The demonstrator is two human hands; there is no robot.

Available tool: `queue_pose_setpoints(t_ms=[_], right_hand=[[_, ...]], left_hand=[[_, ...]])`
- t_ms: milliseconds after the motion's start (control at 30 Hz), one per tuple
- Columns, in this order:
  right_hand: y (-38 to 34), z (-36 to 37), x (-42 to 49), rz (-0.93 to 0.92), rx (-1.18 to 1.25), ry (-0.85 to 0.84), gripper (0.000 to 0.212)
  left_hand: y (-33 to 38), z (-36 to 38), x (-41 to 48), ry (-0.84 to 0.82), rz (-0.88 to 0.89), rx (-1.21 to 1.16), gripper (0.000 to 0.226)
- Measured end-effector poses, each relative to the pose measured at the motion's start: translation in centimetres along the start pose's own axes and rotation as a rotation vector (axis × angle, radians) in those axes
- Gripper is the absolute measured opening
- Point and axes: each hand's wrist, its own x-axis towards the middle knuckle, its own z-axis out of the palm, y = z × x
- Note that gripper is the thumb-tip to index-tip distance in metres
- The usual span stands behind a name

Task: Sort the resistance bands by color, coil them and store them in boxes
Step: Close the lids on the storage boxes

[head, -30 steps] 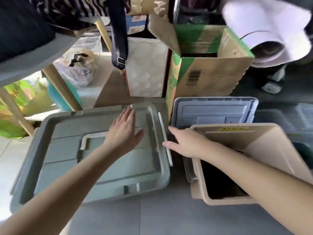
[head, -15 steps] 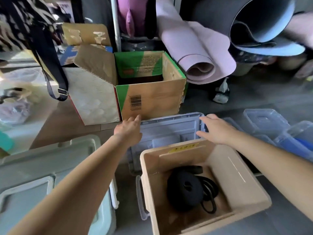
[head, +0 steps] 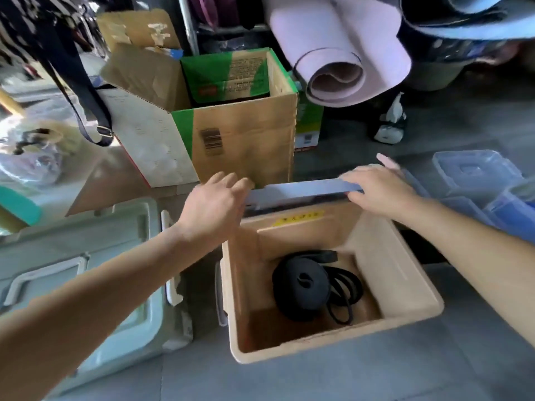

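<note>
Fingers (head: 354, 178) of the right hand (head: 379, 191) curl over the upper edge of the blue-grey lid (head: 295, 189), gripping it; the left hand (head: 212, 204) grips the lid's left end, fingers bent round it. Head view: lid held tilted just behind the beige box (head: 405, 287). Coiled black resistance bands (head: 304, 285) lie on the box floor. Cardboard carton (head: 249, 140) stands beyond, pale green bin (head: 121, 285) at left

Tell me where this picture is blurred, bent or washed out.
Head view: motion blur smears the right hand and the grey lid; daylight washes out the plastic bag at left; the wide lens stretches both forearms; the black bands in the beige box look fairly sharp.
</note>
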Motion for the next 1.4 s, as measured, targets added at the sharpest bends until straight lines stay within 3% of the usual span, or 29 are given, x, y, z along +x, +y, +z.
queue_pose_setpoints(t_ms=[133,267,333,467,567,633,700,767,833,1000,1100,1167,1233,1300,1367,1400], right_hand=[[2.2,-1.5,-6.4,-0.236,0.04,0.257,0.043],[4.6,1.1,-12.9,-0.357,0.042,0.181,0.024],[5.2,3.3,-15.3,-0.443,0.041,0.142,0.025],[5.4,4.8,-16.7,-0.526,0.103,0.123,0.035],[5.3,4.5,-16.6,-0.548,0.143,0.138,0.048],[5.3,4.5,-16.1,-0.441,0.198,0.184,0.054],[5.0,4.4,-14.9,-0.162,0.29,0.209,0.059],[4.6,4.4,-13.5,0.199,0.409,0.133,0.054],[4.4,5.0,-12.6,0.401,0.531,-0.024,0.057],[4.6,6.6,-14.9,0.405,0.588,-0.143,0.058],[5.5,7.5,-15.0,0.457,0.77,-0.15,0.059],[5.8,7.9,-14.2,0.668,1.021,-0.189,0.065],[6.0,8.3,-13.6,0.88,1.218,-0.274,0.069],[5.7,8.3,-13.3,0.928,1.246,-0.265,0.064],[5.2,8.2,-13.0,0.842,1.087,-0.091,0.055],[4.8,7.9,-12.8,0.749,0.998,0.003,0.041]], left_hand=[[4.5,-2.2,-5.0,-0.027,0.201,0.01,0.036],[8.1,-1.0,-10.3,-0.218,0.343,-0.035,0.044],[8.9,0.2,-11.9,-0.311,0.372,-0.065,0.048],[8.2,0.9,-12.2,-0.283,0.254,-0.287,0.029],[6.0,2.0,-11.6,-0.084,-0.045,-0.461,0.025],[3.7,3.9,-11.5,-0.04,-0.334,-0.464,0.04],[2.4,5.5,-11.6,-0.15,-0.677,-0.547,0.066],[2.0,6.8,-12.1,-0.279,-0.955,-0.718,0.095],[2.8,7.3,-12.4,-0.355,-1.126,-0.897,0.097],[4.6,7.4,-13.0,-0.339,-1.071,-1.014,0.041],[4.6,7.5,-13.7,-0.432,-1.253,-1.076,0.064],[4.6,7.3,-13.7,-0.503,-1.375,-1.238,0.081],[4.8,6.6,-13.2,-0.465,-1.41,-1.342,0.078],[5.0,6.4,-12.7,-0.301,-1.351,-1.228,0.065],[4.8,6.1,-11.9,-0.171,-1.175,-0.971,0.042],[4.7,5.9,-11.4,-0.145,-1.092,-0.859,0.034]])
